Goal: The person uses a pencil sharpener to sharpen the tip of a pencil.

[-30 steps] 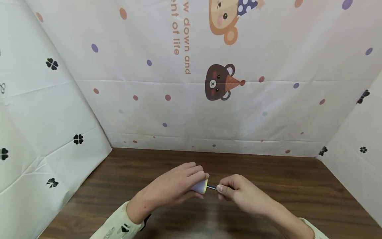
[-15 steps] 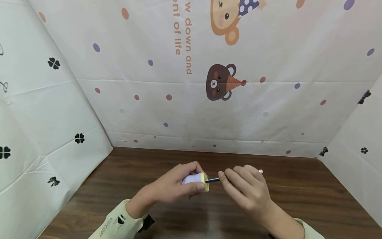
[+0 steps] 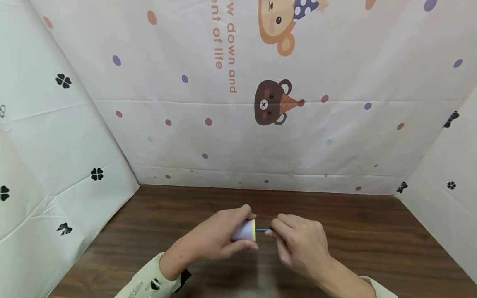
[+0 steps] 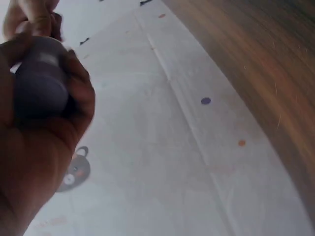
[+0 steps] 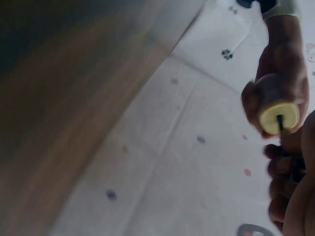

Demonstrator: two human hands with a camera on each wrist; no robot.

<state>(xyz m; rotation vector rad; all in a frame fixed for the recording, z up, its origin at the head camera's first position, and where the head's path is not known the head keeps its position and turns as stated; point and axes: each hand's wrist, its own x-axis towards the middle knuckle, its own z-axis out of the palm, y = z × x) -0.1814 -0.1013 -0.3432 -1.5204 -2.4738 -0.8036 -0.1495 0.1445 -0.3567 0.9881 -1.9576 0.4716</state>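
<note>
Both sleeves are pale green, the left bearing dark print.

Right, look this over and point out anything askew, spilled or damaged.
The creased white backdrop looks hung sideways: its brown bear face and lettering lie turned on their side. Nothing else stands out: the right hand holds the pencil in the lavender sharpener, which the left hand grips.

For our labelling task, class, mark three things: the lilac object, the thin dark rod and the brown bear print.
Lilac object point(image 3: 244, 231): head view, on its exposed side.
Thin dark rod point(image 3: 262, 229): head view, on its bare stretch.
Brown bear print point(image 3: 268, 103): head view, on its face.
</note>
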